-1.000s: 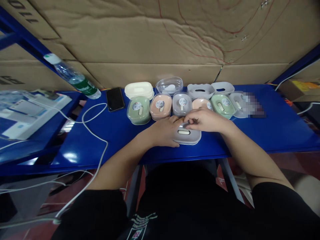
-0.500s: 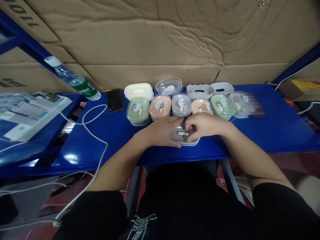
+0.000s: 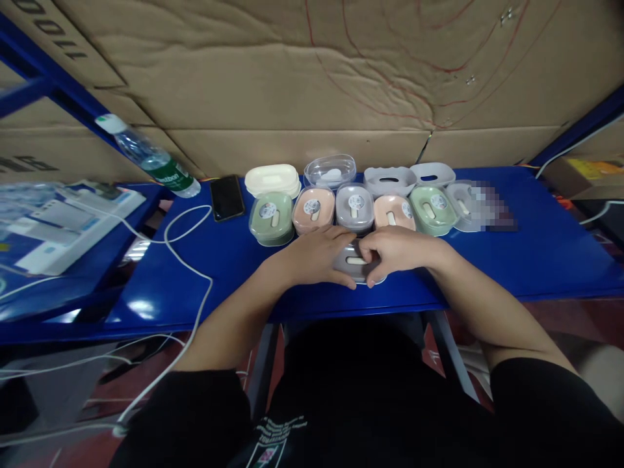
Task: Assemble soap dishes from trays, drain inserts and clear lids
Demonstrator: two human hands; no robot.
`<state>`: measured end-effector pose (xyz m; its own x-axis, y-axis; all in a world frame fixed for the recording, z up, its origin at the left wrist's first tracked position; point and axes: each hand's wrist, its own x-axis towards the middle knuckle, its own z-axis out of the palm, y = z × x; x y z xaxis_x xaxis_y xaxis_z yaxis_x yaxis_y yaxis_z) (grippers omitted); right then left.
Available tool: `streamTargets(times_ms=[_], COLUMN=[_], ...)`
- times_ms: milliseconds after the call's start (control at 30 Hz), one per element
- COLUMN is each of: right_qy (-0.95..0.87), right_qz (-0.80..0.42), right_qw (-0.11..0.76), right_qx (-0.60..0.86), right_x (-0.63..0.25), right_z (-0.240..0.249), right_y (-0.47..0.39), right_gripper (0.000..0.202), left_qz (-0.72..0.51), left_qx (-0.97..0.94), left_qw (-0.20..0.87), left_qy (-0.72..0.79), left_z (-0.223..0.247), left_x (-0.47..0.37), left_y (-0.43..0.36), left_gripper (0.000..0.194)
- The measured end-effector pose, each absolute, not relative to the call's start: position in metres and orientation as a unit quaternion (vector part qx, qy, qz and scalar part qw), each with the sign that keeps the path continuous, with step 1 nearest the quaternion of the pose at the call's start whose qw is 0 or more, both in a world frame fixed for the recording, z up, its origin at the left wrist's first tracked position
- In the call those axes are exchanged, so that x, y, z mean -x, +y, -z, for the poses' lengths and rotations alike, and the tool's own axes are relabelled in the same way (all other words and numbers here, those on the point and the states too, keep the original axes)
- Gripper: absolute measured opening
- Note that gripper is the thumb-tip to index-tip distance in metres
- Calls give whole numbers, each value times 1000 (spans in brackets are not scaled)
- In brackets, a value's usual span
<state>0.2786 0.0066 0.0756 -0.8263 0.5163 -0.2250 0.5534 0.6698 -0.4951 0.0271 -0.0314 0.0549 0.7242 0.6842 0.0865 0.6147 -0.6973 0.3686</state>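
A grey soap box [image 3: 355, 268] with a clear lid and a pale bar-shaped piece at its middle rests near the table's front edge. My left hand [image 3: 319, 257] wraps its left side, fingers at the back and thumb at the front. From the right, my right hand [image 3: 402, 248] grips the same box, its fingers bent over the lid and its thumb along the front. Just behind stand lidded soap boxes: a green one [image 3: 271, 224], a peach one [image 3: 313, 221], another grey one [image 3: 355, 220], a second peach one [image 3: 383, 207] partly behind my right hand, and a second green one [image 3: 437, 222].
Along the back are a cream soap dish [image 3: 273, 182], a clear lid [image 3: 330, 170], and grey trays [image 3: 390, 183]. A phone [image 3: 227, 198], a water bottle [image 3: 151, 159] and a white cable [image 3: 168, 237] are at the left. Cardboard [image 3: 292, 78] walls the back.
My right hand has shifted slightly down and its thumb now lies at the box's front edge. The left hand keeps its hold. The view has moved slightly.
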Motion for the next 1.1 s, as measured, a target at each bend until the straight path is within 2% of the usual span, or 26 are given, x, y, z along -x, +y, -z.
streamTargets(times_ms=[100,200,300,400,533,633,800,1033,1100], right_qy=[910,912,914,921,929,934,939,939,939], right_qz=[286,290,286,274,260,259,254,253,252], right_qw=[43,37,31,-2,-52,-33,-16,-11,-7], right_qx=[-297,-289,-286,-275,-257,-244,-231,-231,-234], right_x=[-280,-281,-282,-281,-276,-272,-271,-271,-271], right_z=[-76,-76,-74,-73,-71,-68,-63,-64,-64], right_y=[7,7,8,7,2,0,1,2,2], right_gripper=[42,43,45,45,43,45,46,42,42], left_qz=[-203,-339,-411,-414,-324,-180,-12,43,57], left_qx=[-903,-856,-797,-770,-742,-715,-707,-701,-691], left_qw=[154,97,16,-19,-19,-10,18,-10,-22], left_qy=[346,379,442,486,587,675,707,712,720], left_z=[-72,-92,-101,-98,-89,-89,-93,-82,-80], left_x=[-18,-1,22,49,70,65,47,46,47], left_y=[-31,-19,16,64,109,115,108,113,113], left_gripper=[59,35,27,25,32,39,44,51,48])
